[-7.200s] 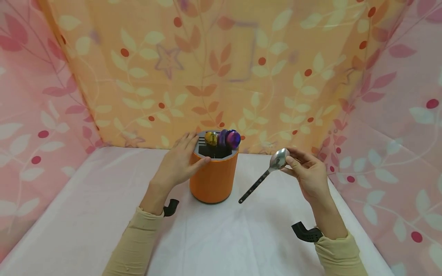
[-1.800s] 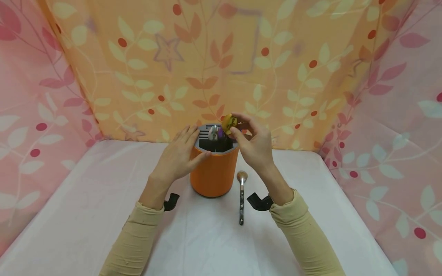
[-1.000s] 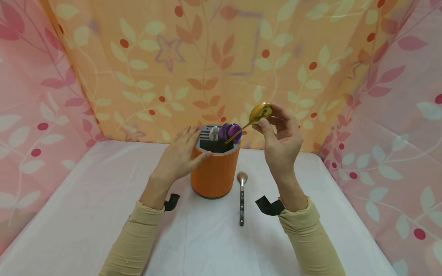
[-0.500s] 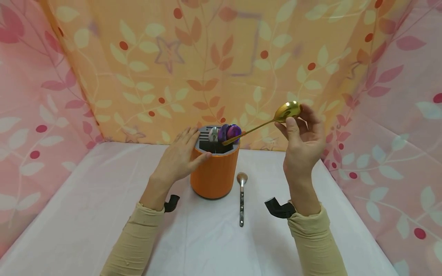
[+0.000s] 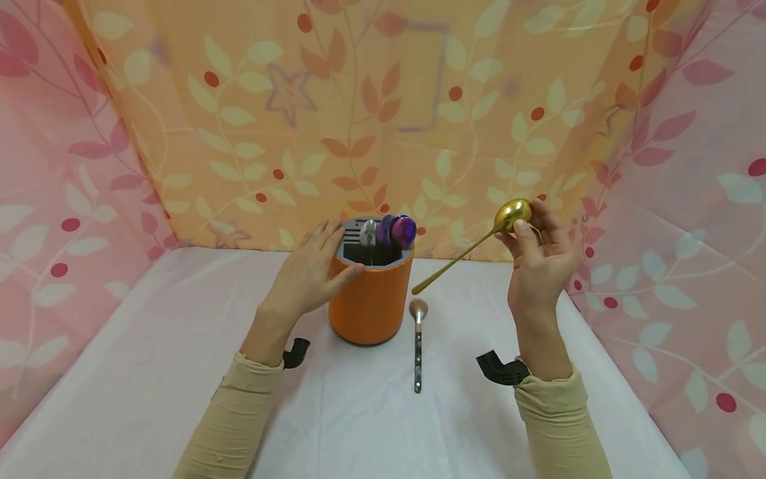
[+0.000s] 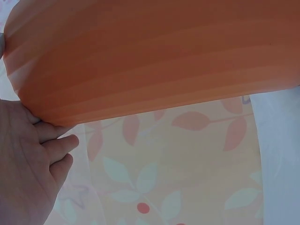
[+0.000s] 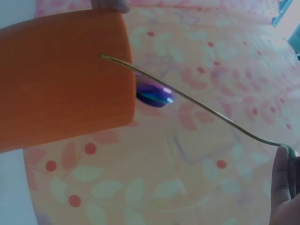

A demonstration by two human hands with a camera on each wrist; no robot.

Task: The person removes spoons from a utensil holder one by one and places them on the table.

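Observation:
An orange cutlery holder (image 5: 371, 303) with a grey slotted top stands mid-table. It holds a silver spoon (image 5: 368, 232) and purple spoons (image 5: 401, 231). My left hand (image 5: 311, 276) rests on the holder's left side, fingers along its rim; in the left wrist view the hand (image 6: 28, 159) touches the orange wall (image 6: 154, 56). My right hand (image 5: 538, 256) pinches a gold spoon (image 5: 479, 243) by its bowl, right of the holder, with the handle slanting down-left in the air. The right wrist view shows that thin handle (image 7: 187, 98) crossing before the holder (image 7: 61, 75).
A silver spoon with a dark handle (image 5: 417, 339) lies on the white tablecloth (image 5: 149, 372) just right of the holder. Floral cloth walls (image 5: 383, 113) close in the back and both sides. Black wrist mounts (image 5: 501, 369) sit on both forearms.
My right hand drew the gold spoon out of the holder and carried it right and slightly down. The left hand stayed on the holder. The silver spoon was laid on the table earlier.

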